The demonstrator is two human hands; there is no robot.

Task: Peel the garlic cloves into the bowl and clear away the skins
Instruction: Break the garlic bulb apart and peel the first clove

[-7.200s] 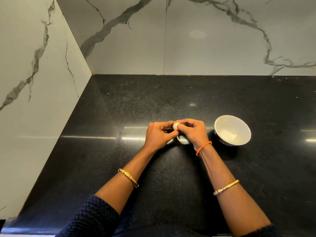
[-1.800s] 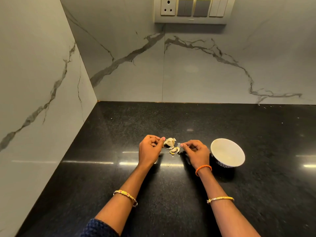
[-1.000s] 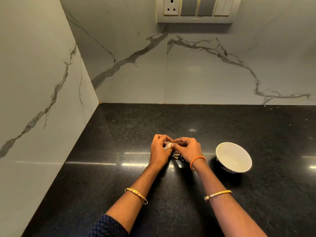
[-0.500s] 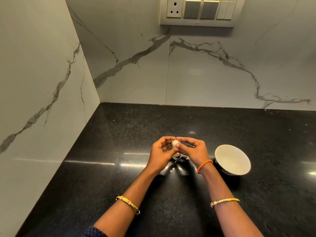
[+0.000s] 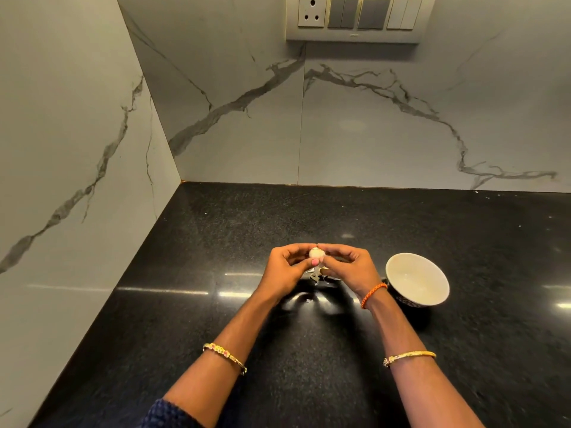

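Peeling, head view: both hands met above the black counter (image 5: 216, 304), just left of the bowl (image 5: 417, 279).
Garlic clove (image 5: 315, 253): a pale round clove was raised off the counter, left of the bowl, pinched between the fingertips of both hands.
Left hand (image 5: 284, 270): its fingers curled around the clove from the side farther from the bowl, thumb pressed beneath it.
Right hand (image 5: 349, 267): its fingers curled over the clove from the bowl's side, the forefinger tip meeting the left one on top.
Skins (image 5: 315, 275): papery scraps lay on the counter under the hands, left of the bowl.
Bowl: white inside, upright on the counter; whether anything lay in it could not be told.
Switch panel (image 5: 355, 18): it sat on the marble wall well behind the bowl.
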